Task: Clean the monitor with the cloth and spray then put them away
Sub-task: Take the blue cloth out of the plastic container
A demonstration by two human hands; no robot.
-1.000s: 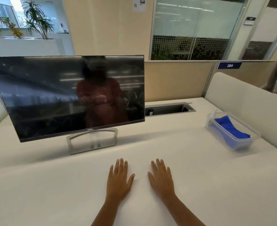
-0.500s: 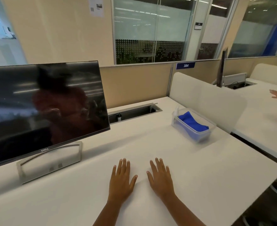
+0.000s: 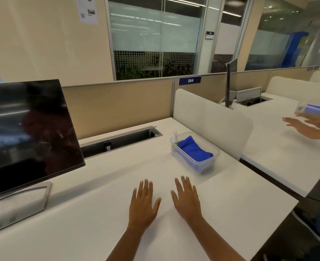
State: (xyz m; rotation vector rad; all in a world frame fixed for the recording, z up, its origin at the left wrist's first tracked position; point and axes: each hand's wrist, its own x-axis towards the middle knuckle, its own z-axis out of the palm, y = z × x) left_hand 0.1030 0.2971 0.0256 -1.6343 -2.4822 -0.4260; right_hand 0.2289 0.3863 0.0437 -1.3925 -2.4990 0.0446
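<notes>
Cloth (image 3: 194,150): blue and folded, lying inside a clear container on the right part of the desk, beyond the right hand.
Spray bottle (image 3: 174,137): small, with a white top, upright in the far left corner of the same container, just beside the cloth.
Container (image 3: 202,166): transparent plastic, near the white side divider (image 3: 211,119).
Monitor (image 3: 29,132): dark screen on a silver stand at the left of the desk, well apart from the container.
Left hand (image 3: 142,208): palm down on the desk, fingers straight and relaxed, grasping nothing.
Right hand (image 3: 187,200): the same, flat and released, just beside the left hand and not touching it.
Desk (image 3: 98,232): white, with an open cable slot (image 3: 121,142) at the back.
Partition: beige, with a blue plate "384" (image 3: 190,80).
Neighbouring desk: another person's hands (image 3: 302,125) near a blurred clear box.
</notes>
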